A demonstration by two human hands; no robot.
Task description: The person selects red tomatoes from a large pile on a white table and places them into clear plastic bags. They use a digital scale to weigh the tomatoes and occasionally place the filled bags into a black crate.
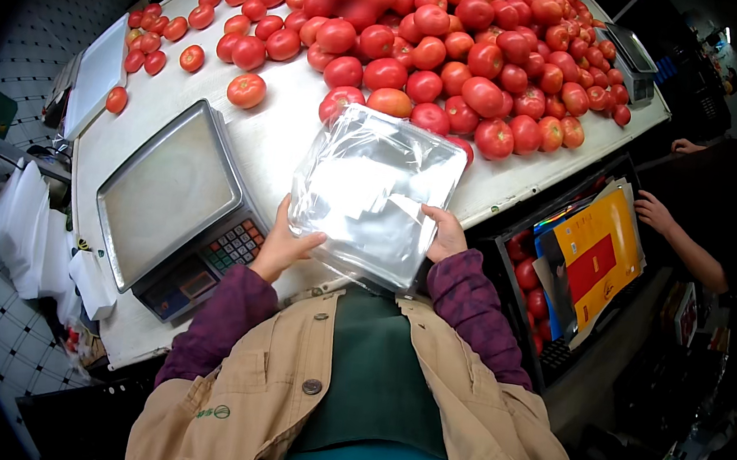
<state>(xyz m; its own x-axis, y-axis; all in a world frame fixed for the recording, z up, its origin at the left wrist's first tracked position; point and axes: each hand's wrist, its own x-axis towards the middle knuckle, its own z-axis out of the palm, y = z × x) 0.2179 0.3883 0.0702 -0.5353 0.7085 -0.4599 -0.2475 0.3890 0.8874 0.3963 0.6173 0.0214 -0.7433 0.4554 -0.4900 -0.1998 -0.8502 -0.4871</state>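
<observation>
A stack of clear plastic bags (pixel 374 183) is held flat between my hands, over the table's front edge. My left hand (pixel 285 244) grips its left side, thumb lying on top. On the opposite side my right hand (pixel 446 235) pinches the edge, thumb uppermost. Just beyond the plastic lies a big heap of red tomatoes (pixel 456 56), and the stack's far edge overlaps the nearest ones. To the left of my left hand is a digital scale with a bare metal pan (pixel 172 184) and a keypad (pixel 235 244).
The white table (pixel 166 94) has loose tomatoes at left and a white tray (pixel 98 76) at its left edge. A second scale (pixel 630 59) stands far right. At right, a black crate (pixel 518 295) holds tomatoes and printed folders (pixel 594 256); another person's hand (pixel 653 211) touches them.
</observation>
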